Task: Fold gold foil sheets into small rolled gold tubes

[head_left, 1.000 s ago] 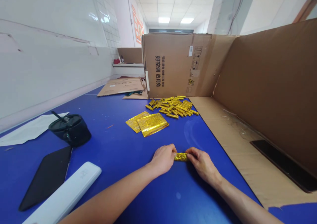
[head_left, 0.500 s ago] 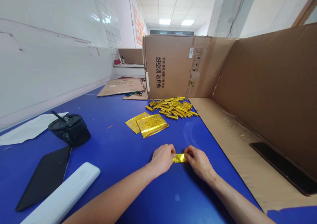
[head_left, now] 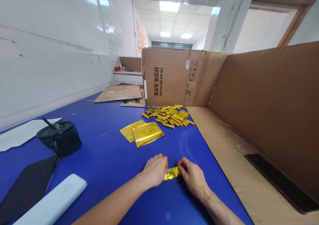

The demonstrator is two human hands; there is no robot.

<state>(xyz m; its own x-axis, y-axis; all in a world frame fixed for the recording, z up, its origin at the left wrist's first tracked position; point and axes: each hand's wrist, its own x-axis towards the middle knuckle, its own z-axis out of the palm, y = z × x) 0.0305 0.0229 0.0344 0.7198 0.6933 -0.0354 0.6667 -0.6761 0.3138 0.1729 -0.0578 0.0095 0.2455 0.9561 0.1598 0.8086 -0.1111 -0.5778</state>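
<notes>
A crumpled strip of gold foil (head_left: 172, 173) lies on the blue table (head_left: 107, 172), tilted, with its ends under my fingers. My left hand (head_left: 155, 171) presses its left end, and my right hand (head_left: 193, 178) holds its right end. Farther ahead lies a heap of several small rolled gold foil sticks (head_left: 169, 116). Two flat gold foil sheets (head_left: 147, 133) overlap to the left of the heap, well beyond both hands.
On the left are a black lidded tumbler with a straw (head_left: 59, 138), white paper (head_left: 22, 133), a black tablet (head_left: 27, 188) and a long white case (head_left: 53, 198). A cardboard box (head_left: 174, 77) stands ahead, and a cardboard wall (head_left: 264, 99) rises on the right.
The foil has gone from a thick bar to a flatter strip, now slanted between my hands. The whole scene sits lower in the view as the camera tilted up.
</notes>
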